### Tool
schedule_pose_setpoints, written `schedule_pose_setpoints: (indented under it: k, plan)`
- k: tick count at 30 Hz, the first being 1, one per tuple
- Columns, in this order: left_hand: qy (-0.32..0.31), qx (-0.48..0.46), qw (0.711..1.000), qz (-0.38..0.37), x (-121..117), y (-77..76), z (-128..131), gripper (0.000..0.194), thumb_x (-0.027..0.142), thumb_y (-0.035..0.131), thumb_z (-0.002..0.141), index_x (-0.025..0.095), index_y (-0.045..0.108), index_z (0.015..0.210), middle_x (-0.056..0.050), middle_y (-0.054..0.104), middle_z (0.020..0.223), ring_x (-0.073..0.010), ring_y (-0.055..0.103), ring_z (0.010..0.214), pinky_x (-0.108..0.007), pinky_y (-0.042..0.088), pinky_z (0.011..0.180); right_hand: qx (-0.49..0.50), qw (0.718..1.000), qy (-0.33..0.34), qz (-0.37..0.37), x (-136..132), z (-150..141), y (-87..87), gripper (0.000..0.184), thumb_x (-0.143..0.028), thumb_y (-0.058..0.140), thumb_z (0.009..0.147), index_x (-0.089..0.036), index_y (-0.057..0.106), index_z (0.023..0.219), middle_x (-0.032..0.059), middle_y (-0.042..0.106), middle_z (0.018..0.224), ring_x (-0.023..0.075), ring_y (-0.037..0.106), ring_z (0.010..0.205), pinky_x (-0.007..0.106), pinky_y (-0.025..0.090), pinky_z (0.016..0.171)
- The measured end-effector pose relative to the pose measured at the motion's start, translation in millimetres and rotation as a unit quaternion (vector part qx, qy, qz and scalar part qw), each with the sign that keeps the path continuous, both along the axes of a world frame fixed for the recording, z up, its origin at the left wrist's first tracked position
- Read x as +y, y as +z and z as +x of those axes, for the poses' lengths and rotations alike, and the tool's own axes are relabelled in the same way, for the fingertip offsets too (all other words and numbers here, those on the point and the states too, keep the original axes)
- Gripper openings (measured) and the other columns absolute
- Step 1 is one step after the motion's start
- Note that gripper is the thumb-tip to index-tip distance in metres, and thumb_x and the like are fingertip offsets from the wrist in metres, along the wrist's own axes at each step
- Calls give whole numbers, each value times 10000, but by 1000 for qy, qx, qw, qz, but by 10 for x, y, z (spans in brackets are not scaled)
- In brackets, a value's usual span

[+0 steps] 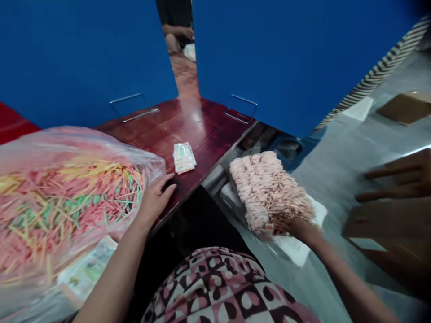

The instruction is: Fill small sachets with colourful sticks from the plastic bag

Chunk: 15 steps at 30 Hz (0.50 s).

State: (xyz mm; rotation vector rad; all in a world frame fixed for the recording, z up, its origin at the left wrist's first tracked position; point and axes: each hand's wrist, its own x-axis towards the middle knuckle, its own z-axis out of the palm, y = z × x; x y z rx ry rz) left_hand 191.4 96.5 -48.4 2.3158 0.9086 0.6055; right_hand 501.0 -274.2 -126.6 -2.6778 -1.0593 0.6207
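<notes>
Left hand rests open, fingers spread, on the tabletop beside a plastic bag of colored sticks; right hand grips a pink bundle of sticks, its fingers hidden behind it

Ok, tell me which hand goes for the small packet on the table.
Left. The left hand lies empty at the table edge, right beside the packet. The right hand already has the pink bundle and sits farther off, past the edge.
</notes>
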Motion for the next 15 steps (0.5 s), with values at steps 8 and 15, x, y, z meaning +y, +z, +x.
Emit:
schedule_pose_setpoints:
  k: [8, 15]
  plan:
    - [24, 4, 998, 61, 60, 180, 388, 362, 324, 535, 979, 194, 717, 1265, -104, 735, 1284, -276, 673, 1211, -452, 525, 1101, 173, 938, 133, 270, 1761, -272, 999, 431, -525, 543, 939, -191, 789, 1055, 69, 802, 1001, 238, 740, 914, 329, 562, 849]
    - [73, 96, 989, 81, 263, 20, 723, 318, 201, 587, 944, 107, 718, 1218, -180, 725, 1140, -320, 670, 1115, -467, 532, 1027, 72, 971, 125, 188, 3492, -795, 1267, 327, -358, 662, 954, -79, 746, 1104, 229, 748, 1198, 347, 676, 1214, 420, 460, 1062]
